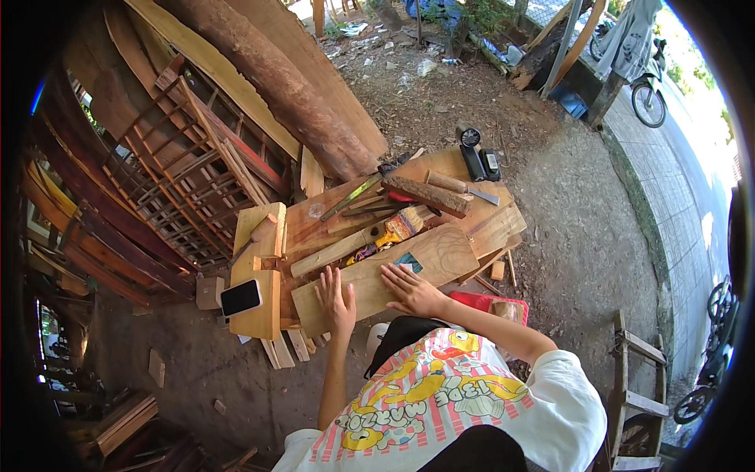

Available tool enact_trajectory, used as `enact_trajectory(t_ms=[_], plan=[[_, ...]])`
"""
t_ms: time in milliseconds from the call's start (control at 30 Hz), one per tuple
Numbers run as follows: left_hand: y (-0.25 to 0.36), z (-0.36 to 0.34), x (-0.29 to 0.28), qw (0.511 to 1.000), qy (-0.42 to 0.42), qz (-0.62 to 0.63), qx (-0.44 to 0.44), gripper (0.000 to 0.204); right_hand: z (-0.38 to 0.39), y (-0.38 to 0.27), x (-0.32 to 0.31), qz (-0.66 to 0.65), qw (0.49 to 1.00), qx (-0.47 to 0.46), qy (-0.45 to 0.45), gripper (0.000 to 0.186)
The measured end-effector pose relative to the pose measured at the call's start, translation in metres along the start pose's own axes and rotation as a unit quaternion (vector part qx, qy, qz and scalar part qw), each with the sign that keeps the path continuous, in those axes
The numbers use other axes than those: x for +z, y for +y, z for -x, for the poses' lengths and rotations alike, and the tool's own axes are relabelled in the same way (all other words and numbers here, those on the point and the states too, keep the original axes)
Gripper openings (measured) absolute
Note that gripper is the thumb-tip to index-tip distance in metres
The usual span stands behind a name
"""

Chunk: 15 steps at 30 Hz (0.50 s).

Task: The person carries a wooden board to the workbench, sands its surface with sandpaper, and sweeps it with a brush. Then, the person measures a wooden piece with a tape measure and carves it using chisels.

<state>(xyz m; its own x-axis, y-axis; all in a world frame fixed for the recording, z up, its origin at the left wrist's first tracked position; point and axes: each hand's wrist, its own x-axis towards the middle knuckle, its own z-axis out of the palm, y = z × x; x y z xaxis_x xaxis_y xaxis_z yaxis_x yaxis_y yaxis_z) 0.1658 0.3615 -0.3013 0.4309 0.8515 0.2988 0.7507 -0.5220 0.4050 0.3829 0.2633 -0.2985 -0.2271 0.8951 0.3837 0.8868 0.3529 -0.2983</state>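
A flat, pale wooden board (440,256) lies slantwise across the near side of a wooden workbench (303,224). A small blue-green patch (409,261) shows near its middle. My left hand (336,303) rests on the board's left part, fingers stretched out and pointing away from me. Flat on its middle, just below the patch, is my right hand (414,293) with fingers spread. Neither hand grips anything. Beyond the board are a paintbrush (397,228) with a colourful handle and a long wooden stick (334,253).
On the bench also lie a dark wood block (429,197), a wooden-handled chisel (450,183), a black power tool (472,153) and a phone (241,298). Planks and a wooden lattice (177,169) lean at left. A ladder-like frame (641,401) stands at right.
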Motion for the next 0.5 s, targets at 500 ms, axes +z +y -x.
enact_trajectory(t_ms=[500], plan=[[-0.001, 0.003, 0.003, 1.0, 0.025, -0.007, 0.001, 0.052, -0.002, 0.003, 0.003, -0.011, 1.0, 0.004, -0.006, 0.05]])
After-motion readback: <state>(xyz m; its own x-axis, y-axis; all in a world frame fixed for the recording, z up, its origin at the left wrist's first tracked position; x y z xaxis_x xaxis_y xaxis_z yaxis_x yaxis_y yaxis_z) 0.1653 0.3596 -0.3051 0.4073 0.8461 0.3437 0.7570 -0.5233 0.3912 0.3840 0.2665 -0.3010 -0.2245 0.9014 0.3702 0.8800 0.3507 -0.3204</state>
